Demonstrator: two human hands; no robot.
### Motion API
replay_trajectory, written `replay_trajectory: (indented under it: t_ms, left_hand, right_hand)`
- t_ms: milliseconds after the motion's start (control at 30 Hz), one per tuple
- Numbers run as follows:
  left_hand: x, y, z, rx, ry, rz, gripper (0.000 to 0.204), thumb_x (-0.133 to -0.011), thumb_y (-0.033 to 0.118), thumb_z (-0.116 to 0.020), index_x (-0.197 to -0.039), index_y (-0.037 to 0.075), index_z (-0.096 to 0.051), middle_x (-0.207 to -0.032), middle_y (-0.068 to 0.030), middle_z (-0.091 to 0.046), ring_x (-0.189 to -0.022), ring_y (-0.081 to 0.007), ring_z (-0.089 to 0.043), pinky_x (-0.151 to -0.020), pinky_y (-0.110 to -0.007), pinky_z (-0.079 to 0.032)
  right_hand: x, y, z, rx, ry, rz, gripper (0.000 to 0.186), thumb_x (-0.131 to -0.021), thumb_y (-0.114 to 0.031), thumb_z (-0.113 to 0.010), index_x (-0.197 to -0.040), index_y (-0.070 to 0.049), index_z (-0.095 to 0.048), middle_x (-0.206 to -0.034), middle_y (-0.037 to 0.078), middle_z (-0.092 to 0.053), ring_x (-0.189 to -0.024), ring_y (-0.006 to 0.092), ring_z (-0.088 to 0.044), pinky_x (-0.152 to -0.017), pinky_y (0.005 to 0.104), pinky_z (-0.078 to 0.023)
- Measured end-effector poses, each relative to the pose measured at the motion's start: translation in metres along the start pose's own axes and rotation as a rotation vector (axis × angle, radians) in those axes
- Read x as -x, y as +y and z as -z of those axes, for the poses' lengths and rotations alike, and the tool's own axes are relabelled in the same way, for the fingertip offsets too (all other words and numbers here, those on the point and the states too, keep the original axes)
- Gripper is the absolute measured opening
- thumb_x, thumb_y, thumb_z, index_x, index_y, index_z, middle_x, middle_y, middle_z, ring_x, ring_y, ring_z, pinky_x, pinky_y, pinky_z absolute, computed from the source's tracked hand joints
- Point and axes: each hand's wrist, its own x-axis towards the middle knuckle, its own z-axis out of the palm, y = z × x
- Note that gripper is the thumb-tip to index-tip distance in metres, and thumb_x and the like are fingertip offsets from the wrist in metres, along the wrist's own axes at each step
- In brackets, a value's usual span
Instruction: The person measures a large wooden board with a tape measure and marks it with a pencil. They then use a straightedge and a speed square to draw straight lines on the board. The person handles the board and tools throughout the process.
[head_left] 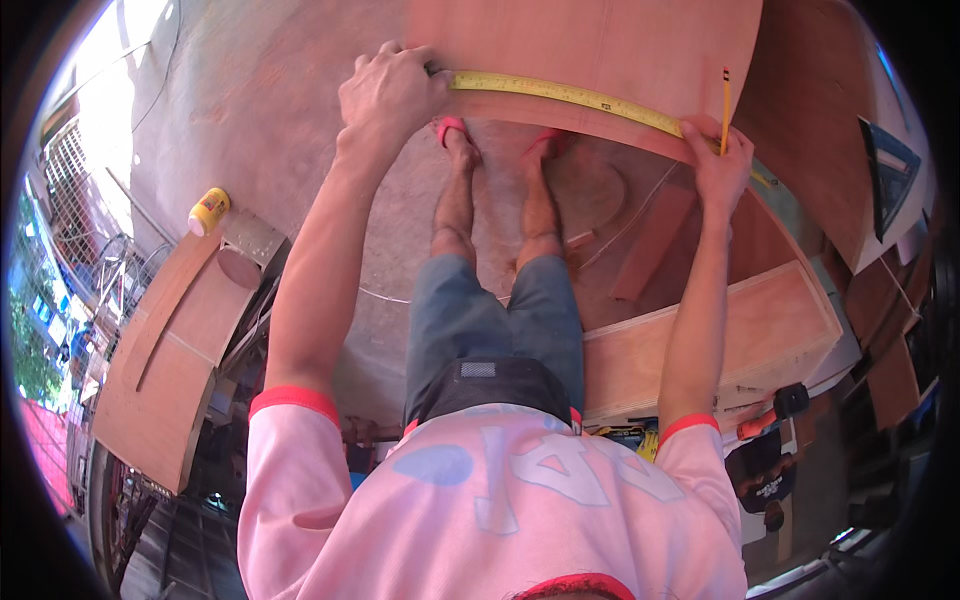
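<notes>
A yellow tape measure [565,95] is stretched across a reddish plywood sheet [590,40], close to the sheet's near edge. My left hand [392,92] is closed on the tape's left end at the sheet's left corner; a small dark part shows at its fingertips. Further right, my right hand [722,165] pinches the blade near the sheet's right corner. A yellow pencil [725,110] stands up from between the fingers of that same hand. Just past the right hand, a short yellow piece shows, and I cannot tell whether it belongs to the tape.
A long wooden box [710,335] lies low at the right, with a cordless power tool [775,408] near it. To the left, a wooden bench [160,375] carries a yellow container [209,211]. A thin cable crosses the concrete floor [390,240] around my feet.
</notes>
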Motion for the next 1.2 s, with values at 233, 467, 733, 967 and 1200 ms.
replay_trajectory:
  t_ms: [233, 467, 733, 967, 1200]
  left_hand:
    - [0.001, 0.016, 0.006, 0.037, -0.027, 0.017, 0.034, -0.099, 0.045, -0.062, -0.119, 0.022, -0.077, -0.125, -0.0088, -0.070, -0.121, -0.0354, -0.065, -0.097, -0.049, -0.056]
    - [0.002, 0.017, 0.007, 0.025, -0.025, 0.028, 0.033, -0.099, 0.044, -0.062, -0.117, 0.021, -0.077, -0.124, -0.0082, -0.070, -0.119, -0.0344, -0.065, -0.096, -0.047, -0.057]
    - [0.000, 0.018, 0.008, 0.021, -0.049, 0.030, 0.034, -0.100, 0.045, -0.062, -0.119, 0.022, -0.077, -0.125, -0.0084, -0.070, -0.119, -0.0342, -0.065, -0.098, -0.048, -0.056]
    - [-0.001, 0.013, 0.007, 0.046, -0.047, 0.005, 0.033, -0.100, 0.046, -0.062, -0.118, 0.022, -0.077, -0.124, -0.0090, -0.069, -0.118, -0.0344, -0.065, -0.097, -0.048, -0.056]
    - [-0.004, 0.005, 0.005, 0.092, -0.062, -0.036, 0.032, -0.100, 0.046, -0.061, -0.116, 0.023, -0.077, -0.121, -0.0093, -0.069, -0.115, -0.0341, -0.067, -0.095, -0.048, -0.057]
  right_hand:
    - [0.000, -0.009, 0.013, -0.043, 0.023, 0.000, 0.054, -0.074, -0.048, -0.093, -0.095, -0.002, -0.074, -0.119, 0.013, -0.062, -0.104, 0.0309, -0.067, -0.090, 0.0424, -0.055]
    - [-0.002, -0.011, 0.012, -0.053, -0.019, -0.072, 0.051, -0.076, -0.044, -0.094, -0.097, -0.002, -0.075, -0.120, 0.012, -0.061, -0.106, 0.0261, -0.066, -0.094, 0.0394, -0.053]
    - [0.000, -0.012, 0.013, -0.068, 0.016, -0.015, 0.049, -0.077, -0.042, -0.094, -0.096, -0.002, -0.074, -0.120, 0.012, -0.061, -0.108, 0.0265, -0.066, -0.095, 0.0398, -0.054]
    - [0.002, -0.010, 0.010, -0.071, 0.042, 0.001, 0.049, -0.076, -0.043, -0.094, -0.095, -0.003, -0.074, -0.119, 0.011, -0.061, -0.103, 0.0278, -0.066, -0.090, 0.0409, -0.055]
    - [0.002, -0.007, 0.008, -0.110, 0.032, -0.027, 0.046, -0.077, -0.040, -0.095, -0.094, -0.004, -0.074, -0.120, 0.010, -0.060, -0.102, 0.0257, -0.066, -0.090, 0.0402, -0.056]
